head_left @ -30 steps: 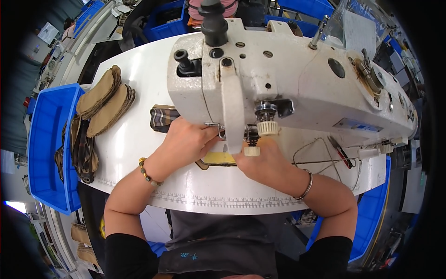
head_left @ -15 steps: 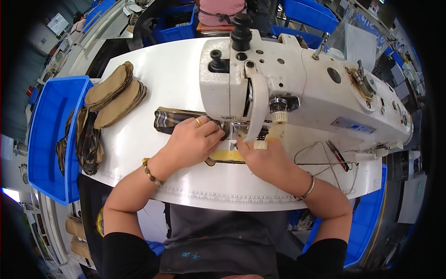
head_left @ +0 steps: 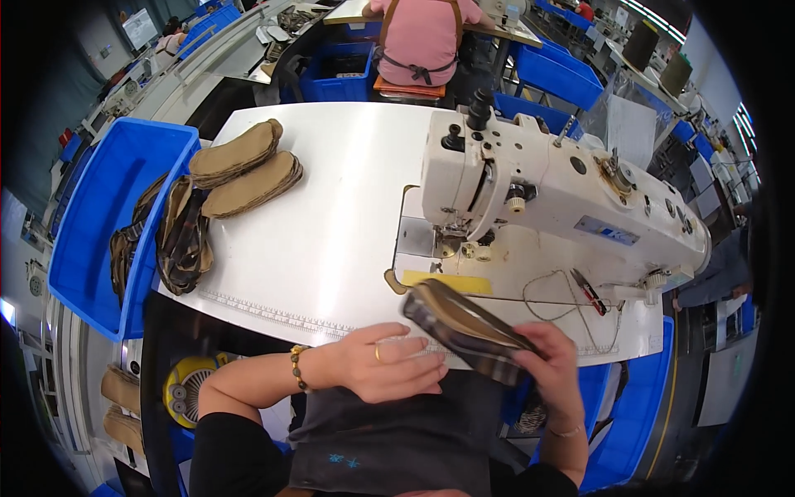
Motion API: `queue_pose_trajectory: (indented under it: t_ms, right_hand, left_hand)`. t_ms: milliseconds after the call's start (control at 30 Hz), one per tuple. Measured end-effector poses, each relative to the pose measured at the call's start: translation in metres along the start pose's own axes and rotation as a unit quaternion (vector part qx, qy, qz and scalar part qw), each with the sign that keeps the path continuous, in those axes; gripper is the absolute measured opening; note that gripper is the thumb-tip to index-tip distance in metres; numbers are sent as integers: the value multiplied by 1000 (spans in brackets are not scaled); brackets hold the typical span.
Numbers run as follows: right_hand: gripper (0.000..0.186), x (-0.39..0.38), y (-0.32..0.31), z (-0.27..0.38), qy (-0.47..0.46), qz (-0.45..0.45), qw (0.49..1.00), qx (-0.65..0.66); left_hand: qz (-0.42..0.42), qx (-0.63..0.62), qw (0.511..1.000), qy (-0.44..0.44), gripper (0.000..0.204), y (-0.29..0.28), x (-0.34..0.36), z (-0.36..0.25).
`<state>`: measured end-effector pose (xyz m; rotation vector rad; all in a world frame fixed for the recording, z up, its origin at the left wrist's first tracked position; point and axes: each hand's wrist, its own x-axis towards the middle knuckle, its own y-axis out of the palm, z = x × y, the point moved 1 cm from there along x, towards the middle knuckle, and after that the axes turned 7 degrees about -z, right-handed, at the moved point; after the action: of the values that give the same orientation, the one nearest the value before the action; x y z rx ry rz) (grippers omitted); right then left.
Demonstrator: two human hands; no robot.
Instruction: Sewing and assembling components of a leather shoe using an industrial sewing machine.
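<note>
A dark plaid shoe upper (head_left: pixel 472 331) with a tan inside is in my right hand (head_left: pixel 548 356), pinched at its right end between thumb and fingers. It hangs tilted over the front edge of the white table (head_left: pixel 348 207), a little blurred at its far end. Just left of it is my left hand (head_left: pixel 393 360), empty, with fingers stretched and loosely parted. Beyond my hands stands a white sewing machine (head_left: pixel 546 182), its needle area (head_left: pixel 451 240) bare of fabric. Two stacks of tan sole-shaped pieces (head_left: pixel 252 186) lie at the table's left, near plaid fabric uppers (head_left: pixel 184 240).
A blue bin (head_left: pixel 108 224) sits against the table's left edge, with plaid pieces draped over its rim. Red-handled thread snips (head_left: pixel 590 294) and a loose cord (head_left: pixel 538 315) lie right of the machine. Another person in pink (head_left: pixel 421 41) sits beyond the table.
The plaid upper has come out from under the machine's needle toward me, now in my right hand. My left hand has let go of it and drawn back to the table's front edge.
</note>
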<state>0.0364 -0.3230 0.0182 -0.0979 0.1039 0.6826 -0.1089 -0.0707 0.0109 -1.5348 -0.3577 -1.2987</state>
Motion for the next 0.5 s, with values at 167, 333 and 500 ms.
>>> queue_pose_trajectory:
  t_ms: [167, 333, 500]
  right_hand:
    - [48, -160, -198, -39, -200, -295, 934, -12]
    - [49, -203, -296, -79, -202, -295, 931, -66]
    - [42, -113, -194, -37, -192, -327, 904, -196]
  left_hand:
    - [77, 137, 975, -158, 34, -34, -26, 79]
    - [52, 251, 868, -425, 17, -74, -87, 186]
    - [138, 313, 792, -506, 13, -101, -123, 227]
